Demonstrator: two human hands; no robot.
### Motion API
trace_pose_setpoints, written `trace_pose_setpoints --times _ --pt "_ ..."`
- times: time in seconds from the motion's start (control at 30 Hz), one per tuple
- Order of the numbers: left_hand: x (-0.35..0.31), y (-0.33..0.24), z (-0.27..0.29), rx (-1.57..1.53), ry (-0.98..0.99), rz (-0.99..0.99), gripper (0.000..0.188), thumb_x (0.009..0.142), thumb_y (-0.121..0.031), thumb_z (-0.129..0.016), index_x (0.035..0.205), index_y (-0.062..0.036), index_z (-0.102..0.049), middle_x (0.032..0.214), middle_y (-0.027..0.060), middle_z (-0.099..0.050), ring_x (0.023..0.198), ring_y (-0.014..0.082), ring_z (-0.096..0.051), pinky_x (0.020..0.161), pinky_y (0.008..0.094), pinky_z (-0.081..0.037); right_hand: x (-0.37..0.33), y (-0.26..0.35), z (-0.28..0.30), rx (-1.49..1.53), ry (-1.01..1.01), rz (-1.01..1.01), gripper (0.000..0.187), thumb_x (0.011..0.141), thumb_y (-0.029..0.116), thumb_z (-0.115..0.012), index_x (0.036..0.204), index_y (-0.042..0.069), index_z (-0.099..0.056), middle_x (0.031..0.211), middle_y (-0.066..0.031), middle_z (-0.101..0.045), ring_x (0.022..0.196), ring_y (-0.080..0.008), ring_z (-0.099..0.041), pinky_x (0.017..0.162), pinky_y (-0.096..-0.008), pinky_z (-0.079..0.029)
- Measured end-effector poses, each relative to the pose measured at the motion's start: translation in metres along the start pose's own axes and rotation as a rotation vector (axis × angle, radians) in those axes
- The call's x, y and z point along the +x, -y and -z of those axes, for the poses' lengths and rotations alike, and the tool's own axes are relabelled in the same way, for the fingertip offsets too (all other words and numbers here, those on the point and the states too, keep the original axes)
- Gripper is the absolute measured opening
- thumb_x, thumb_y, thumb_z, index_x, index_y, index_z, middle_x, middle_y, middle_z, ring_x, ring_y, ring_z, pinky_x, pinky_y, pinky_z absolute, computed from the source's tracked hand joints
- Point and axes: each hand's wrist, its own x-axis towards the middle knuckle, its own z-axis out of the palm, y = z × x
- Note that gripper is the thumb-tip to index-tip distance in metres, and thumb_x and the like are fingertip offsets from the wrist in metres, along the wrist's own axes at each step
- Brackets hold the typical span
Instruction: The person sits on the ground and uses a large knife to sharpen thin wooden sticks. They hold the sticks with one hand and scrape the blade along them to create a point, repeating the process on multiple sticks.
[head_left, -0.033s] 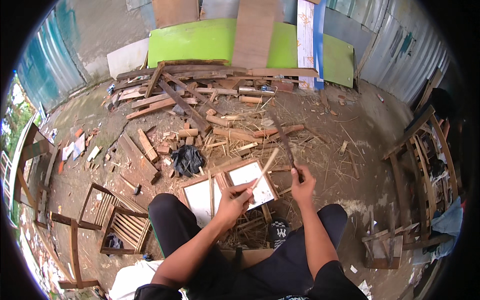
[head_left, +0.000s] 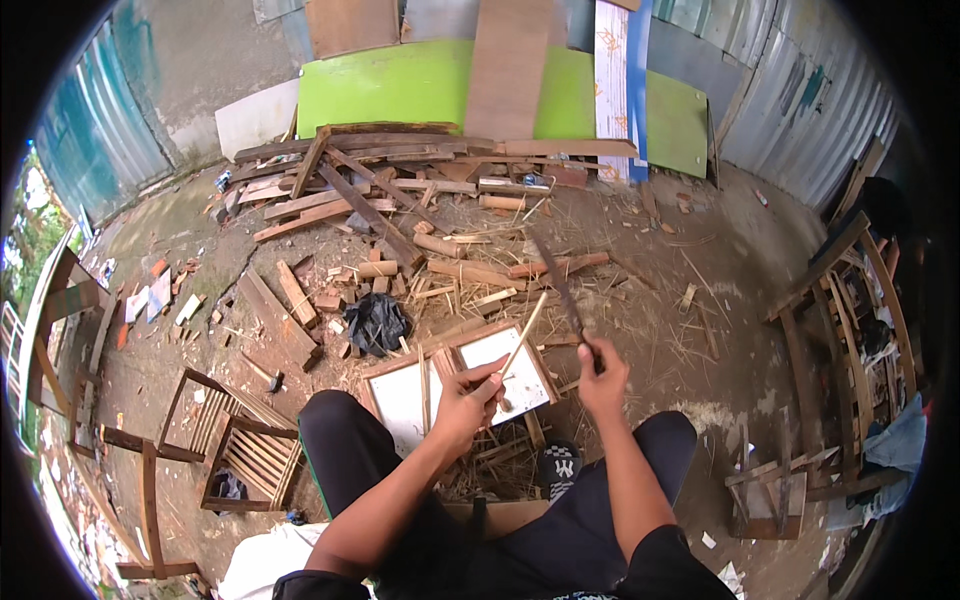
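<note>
My left hand (head_left: 468, 405) is closed in a pinch round a thin pale wooden or bamboo stick (head_left: 526, 330), which slants up and away to the right. In my right hand (head_left: 603, 382) is a long dark-bladed machete (head_left: 563, 290), its handle wrapped by my fingers and its blade pointing forward and left. The blade is apart from the stick. Beneath my hands, between my knees, lies a wood-framed white panel (head_left: 400, 388) in two sections. Another thin strip (head_left: 424, 385) rests across its left section.
A black plastic bag (head_left: 376, 322) lies beyond the panel, among bamboo pieces and shavings. Planks (head_left: 370, 215) are heaped before a green board (head_left: 390, 90). At left are a hammer (head_left: 268, 375) and slatted wooden frames (head_left: 255, 460); a wooden rack (head_left: 840, 340) stands at right.
The stick's far end has shifted slightly left and toward me. The machete blade has swung a little to the left. Both hands stay in nearly the same place.
</note>
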Motion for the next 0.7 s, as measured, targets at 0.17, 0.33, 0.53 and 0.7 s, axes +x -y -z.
trace_pose_setpoints --times 0.17,0.33,0.53,0.7 --pt "0.020 0.000 0.005 -0.085 0.012 -0.024 0.038 0.108 -0.011 -0.057 0.145 -0.0017 -0.061 0.078 0.0020 -0.059 0.053 0.0064 -0.039 0.046 0.0237 -0.029 -0.020 0.020 -0.010 0.050 0.014 0.159 0.024 0.100 0.013 -0.070 0.120 0.000 -0.073 0.105 -0.0194 -0.078 0.096 -0.0278 -0.077 0.082 -0.0343 -0.057" --pt "0.025 0.001 0.002 -0.068 0.020 -0.006 0.041 0.109 -0.011 -0.055 0.149 -0.0028 -0.054 0.077 0.0046 -0.062 0.048 0.0073 -0.039 0.041 0.0246 -0.028 -0.025 0.034 -0.019 0.061 0.177 0.301 0.024 0.096 0.011 -0.074 0.119 0.005 -0.075 0.103 -0.0178 -0.076 0.092 -0.0331 -0.076 0.079 -0.0368 -0.059" --pt "0.023 -0.002 -0.004 -0.135 0.000 -0.030 0.040 0.107 -0.008 -0.056 0.147 -0.0042 -0.055 0.073 0.0036 -0.059 0.044 0.0075 -0.039 0.039 0.0247 -0.026 -0.040 0.040 -0.030 0.074 0.296 0.364 0.027 0.093 0.008 -0.076 0.119 0.009 -0.076 0.100 -0.0155 -0.076 0.087 -0.0343 -0.075 0.076 -0.0369 -0.059" --pt "0.012 -0.001 -0.009 -0.063 0.042 0.047 0.037 0.108 -0.007 -0.053 0.145 -0.0036 -0.058 0.071 0.0030 -0.057 0.046 0.0083 -0.037 0.041 0.0244 -0.027 -0.020 0.027 -0.028 0.089 0.121 0.266 0.023 0.094 0.004 -0.073 0.117 0.004 -0.074 0.102 -0.0183 -0.076 0.090 -0.0313 -0.077 0.079 -0.0371 -0.059"
